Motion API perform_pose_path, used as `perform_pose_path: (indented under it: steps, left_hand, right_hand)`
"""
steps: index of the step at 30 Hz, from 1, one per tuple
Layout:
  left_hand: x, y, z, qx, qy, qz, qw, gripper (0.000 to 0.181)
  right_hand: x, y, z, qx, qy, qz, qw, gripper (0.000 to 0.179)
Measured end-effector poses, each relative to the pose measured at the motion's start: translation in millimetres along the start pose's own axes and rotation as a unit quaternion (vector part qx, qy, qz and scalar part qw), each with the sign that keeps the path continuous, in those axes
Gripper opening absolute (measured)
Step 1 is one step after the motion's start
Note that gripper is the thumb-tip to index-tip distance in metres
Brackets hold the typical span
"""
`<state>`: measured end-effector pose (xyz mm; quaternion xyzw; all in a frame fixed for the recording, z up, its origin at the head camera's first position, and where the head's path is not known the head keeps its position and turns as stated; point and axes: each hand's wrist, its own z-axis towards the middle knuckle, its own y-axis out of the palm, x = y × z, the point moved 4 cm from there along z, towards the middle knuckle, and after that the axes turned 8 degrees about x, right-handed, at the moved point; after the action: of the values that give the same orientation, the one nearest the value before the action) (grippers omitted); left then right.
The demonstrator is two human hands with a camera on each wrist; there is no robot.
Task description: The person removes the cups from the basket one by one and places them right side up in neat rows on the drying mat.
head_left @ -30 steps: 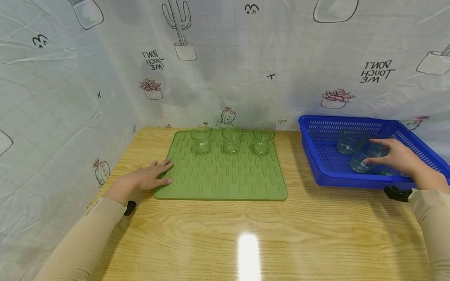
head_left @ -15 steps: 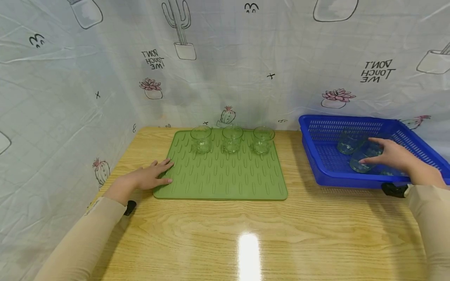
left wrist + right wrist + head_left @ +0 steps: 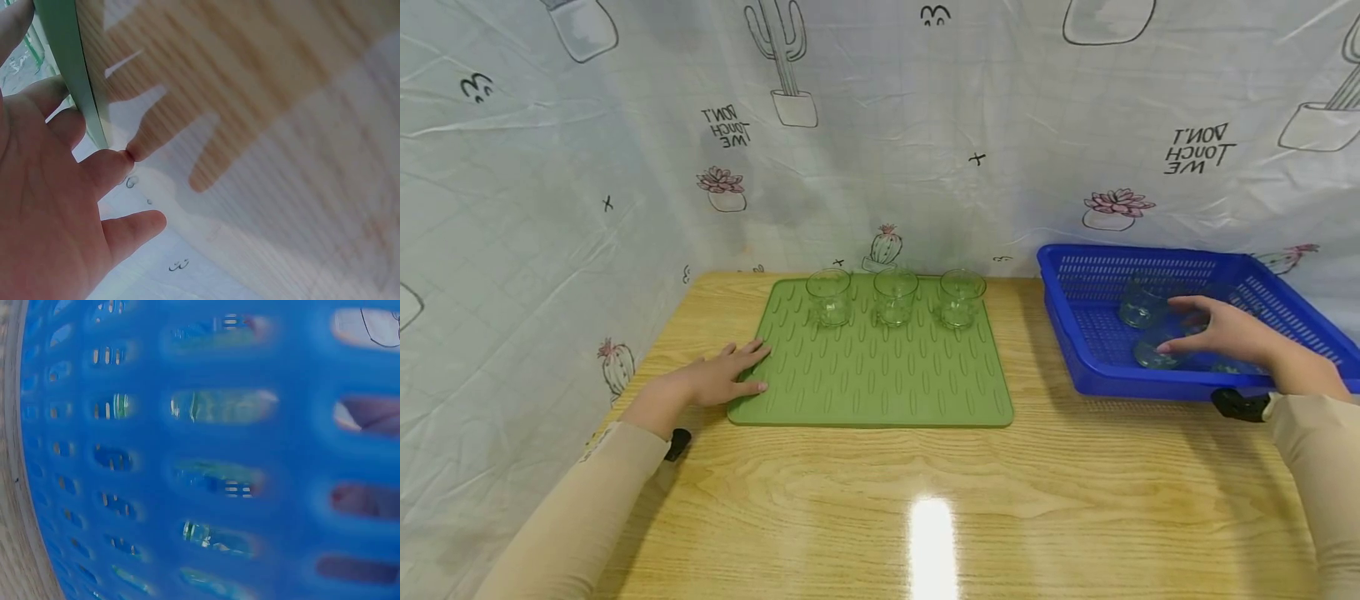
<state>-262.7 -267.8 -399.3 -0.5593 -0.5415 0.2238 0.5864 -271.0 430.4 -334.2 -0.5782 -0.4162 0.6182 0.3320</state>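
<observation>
My left hand [image 3: 722,377] rests with fingers spread on the left edge of a green ribbed mat [image 3: 880,379]. The left wrist view shows the same hand's straight fingers beside the mat's edge [image 3: 70,56]. Inside a blue plastic basket [image 3: 1150,382] on the right, my right hand [image 3: 1243,335] holds a clear drinking glass [image 3: 1152,356] between thumb and curled fingers, hiding much of it. Another glass [image 3: 1138,312] stands just behind it. In the right wrist view the basket wall [image 3: 300,450] covers most, with bits of the hand [image 3: 369,501] through its slots.
Along the mat's back edge stand three clear glasses in a row: a left one [image 3: 832,308], a middle one [image 3: 895,308] and a right one [image 3: 958,308]. More glass shows under my right hand. A printed curtain [image 3: 925,192] hangs behind the wooden table [image 3: 820,517].
The right hand has shifted a little to the left within the basket, and the glass at its fingers has moved left with it, its base further left. The left hand stays put.
</observation>
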Motion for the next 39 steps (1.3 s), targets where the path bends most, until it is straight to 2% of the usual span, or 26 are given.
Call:
perform_pose_path:
  steps: [9,14,20,39]
  left_hand:
    - [-1.0,0.7,0.7,-0.001,0.003,-0.001,1.0000,0.082]
    - [-0.9,0.7,0.5,0.003,0.003,0.000,1.0000,0.082]
    - [-0.1,0.1,0.0,0.003,0.004,-0.006,1.0000,0.082]
    - [-3.1,1.2,2.9,0.000,0.000,-0.006,1.0000,0.083]
  right_hand:
    - [2.2,9.8,0.6,-0.058,0.003,0.104,0.9929,0.093]
    - [8.9,15.5,0.5,-0.092,0.011,0.115,0.9891,0.098]
    - [14.4,18.8,3.2,-0.108,0.018,0.107,0.9882,0.097]
    - [4.0,12.1,2.8,-0.045,0.009,0.111,0.9927,0.083]
